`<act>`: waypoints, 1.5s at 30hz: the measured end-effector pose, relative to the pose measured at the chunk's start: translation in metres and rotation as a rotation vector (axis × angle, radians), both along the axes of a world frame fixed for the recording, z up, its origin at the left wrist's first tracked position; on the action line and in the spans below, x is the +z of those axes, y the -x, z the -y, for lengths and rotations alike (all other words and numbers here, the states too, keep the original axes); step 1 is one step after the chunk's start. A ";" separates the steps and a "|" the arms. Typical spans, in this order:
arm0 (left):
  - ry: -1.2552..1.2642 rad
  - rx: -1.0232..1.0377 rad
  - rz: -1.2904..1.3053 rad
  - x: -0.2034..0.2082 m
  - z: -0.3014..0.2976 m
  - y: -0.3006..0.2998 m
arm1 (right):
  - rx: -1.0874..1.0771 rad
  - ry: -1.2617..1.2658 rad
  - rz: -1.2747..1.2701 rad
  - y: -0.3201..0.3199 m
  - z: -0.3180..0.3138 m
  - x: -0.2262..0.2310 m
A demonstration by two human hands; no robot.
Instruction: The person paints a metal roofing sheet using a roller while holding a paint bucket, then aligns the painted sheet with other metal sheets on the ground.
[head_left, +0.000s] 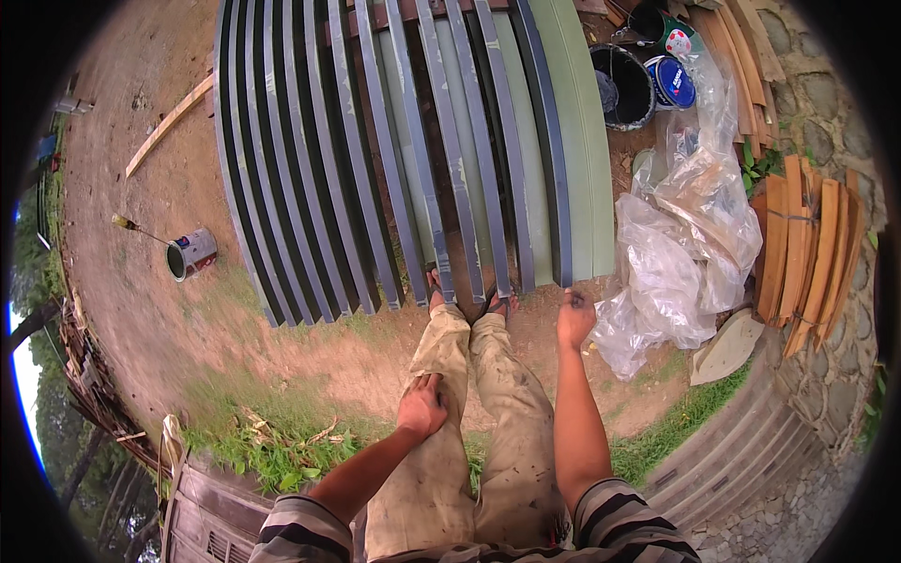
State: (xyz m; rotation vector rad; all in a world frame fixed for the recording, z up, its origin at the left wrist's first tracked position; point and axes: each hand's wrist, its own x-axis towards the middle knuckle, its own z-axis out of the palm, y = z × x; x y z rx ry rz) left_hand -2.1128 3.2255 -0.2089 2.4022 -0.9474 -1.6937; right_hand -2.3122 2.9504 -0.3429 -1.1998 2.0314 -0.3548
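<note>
My left hand [422,407] rests on the knee of my tan, stained trousers [511,413], its fingers lying on the cloth with nothing in them. My right hand [574,324] is closed just off the near end of a pale green board [587,169]. A small dark patch shows at its fingers; whether that is a held thing or a stain I cannot make out. Left of the green board, a row of long grey-painted wooden bars [375,188] stretches away from my feet. Several bars have pale, patchy marks along their tops.
Crumpled clear plastic sheeting [671,253] lies right of the boards. Beyond it stand a black bucket [627,89] and a blue-lidded can [671,83]. A paint tin [192,254] with a brush [131,223] lies at left. Bundled wood strips [807,249] sit by the stone wall [849,272].
</note>
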 end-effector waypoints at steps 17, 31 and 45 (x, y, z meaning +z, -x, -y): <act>-0.017 -0.005 0.126 0.015 0.049 0.040 | 0.646 0.012 -0.470 -0.052 0.034 0.038; -0.036 0.020 0.144 0.004 0.060 0.085 | 0.793 -0.170 -0.366 -0.037 0.069 0.042; -0.074 0.054 0.129 0.005 0.070 0.074 | 0.881 -0.041 -0.353 -0.038 0.043 0.028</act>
